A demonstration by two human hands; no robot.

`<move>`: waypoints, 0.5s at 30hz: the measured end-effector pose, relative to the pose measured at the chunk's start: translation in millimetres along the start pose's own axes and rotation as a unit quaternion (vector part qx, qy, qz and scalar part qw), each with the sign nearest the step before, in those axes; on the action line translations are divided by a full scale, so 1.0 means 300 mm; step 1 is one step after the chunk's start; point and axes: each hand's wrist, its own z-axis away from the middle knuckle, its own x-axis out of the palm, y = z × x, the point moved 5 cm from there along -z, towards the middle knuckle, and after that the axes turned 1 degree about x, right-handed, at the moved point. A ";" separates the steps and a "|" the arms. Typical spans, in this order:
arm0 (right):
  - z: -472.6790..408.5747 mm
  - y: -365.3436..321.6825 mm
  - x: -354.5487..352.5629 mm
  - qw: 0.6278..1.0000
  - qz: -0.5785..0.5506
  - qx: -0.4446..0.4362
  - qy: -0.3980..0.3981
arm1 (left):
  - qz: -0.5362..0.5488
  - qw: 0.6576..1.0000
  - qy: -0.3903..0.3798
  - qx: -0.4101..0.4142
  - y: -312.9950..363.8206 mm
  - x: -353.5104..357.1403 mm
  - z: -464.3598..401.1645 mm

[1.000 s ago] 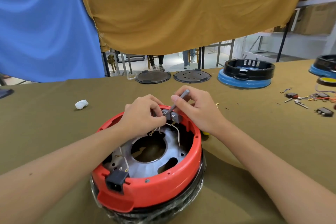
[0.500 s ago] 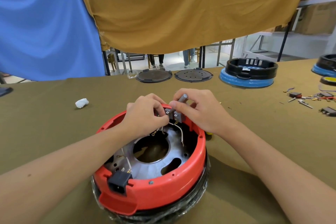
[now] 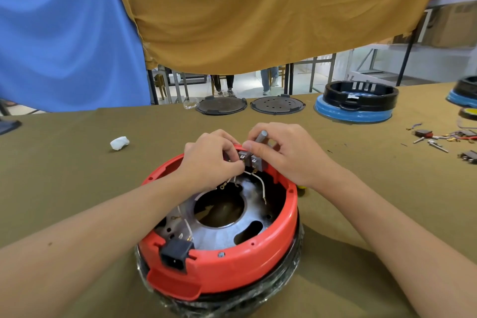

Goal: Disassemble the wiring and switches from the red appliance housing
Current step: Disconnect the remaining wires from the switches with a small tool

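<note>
Red appliance housing, rigid on the table's olive cloth: left hand pinches thin, springy wires; right hand grips a gray tool at 2 small, likely brittle switches.

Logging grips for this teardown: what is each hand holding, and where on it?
Right hand pinches a grey rod-like tool near its top; left hand grips the grey switch block at its left side.
</note>
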 end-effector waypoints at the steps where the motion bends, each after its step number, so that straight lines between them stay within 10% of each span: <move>1: -0.003 0.001 0.000 1.000 -0.006 0.006 0.002 | 0.000 1.000 0.000 -0.001 -0.001 0.001 0.000; 15: -0.036 -0.026 0.025 0.995 -0.026 0.091 0.039 | -0.014 1.000 -0.003 -0.003 -0.006 0.004 -0.004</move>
